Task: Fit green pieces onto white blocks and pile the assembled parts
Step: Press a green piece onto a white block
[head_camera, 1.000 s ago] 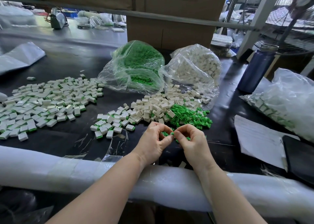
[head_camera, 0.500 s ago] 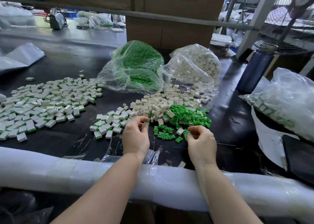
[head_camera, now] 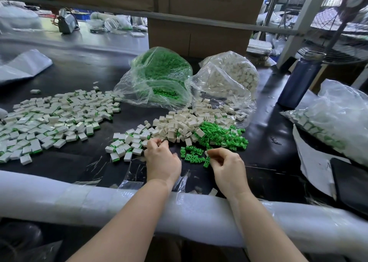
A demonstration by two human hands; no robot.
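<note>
The left hand (head_camera: 162,160) lies on the black table (head_camera: 69,76) with its fingers curled narrow. The fingertips pinch a small piece at the near edge of the small group of assembled parts (head_camera: 127,145); I cannot tell what this piece is. The right hand (head_camera: 227,167) is at 3 o'clock from the left hand, apart from it. Its fingers are also curled, and thumb and forefinger pinch a small white block (head_camera: 206,153) just beside some loose green pieces (head_camera: 194,155).

At 12 o'clock from the hands is the heap of white blocks (head_camera: 179,124), and touching it at its 3 o'clock side is the bigger heap of green pieces (head_camera: 221,134). Behind them stand two clear bags: the bag of green pieces (head_camera: 159,76) and, at its 3 o'clock, the bag of white blocks (head_camera: 229,76). The large pile of assembled parts (head_camera: 53,118) spreads at 9 to 10 o'clock, well apart from the hands. A dark blue bottle (head_camera: 300,80) stands at 2 o'clock. A white padded roll (head_camera: 79,202) runs along the near table edge under both forearms.
</note>
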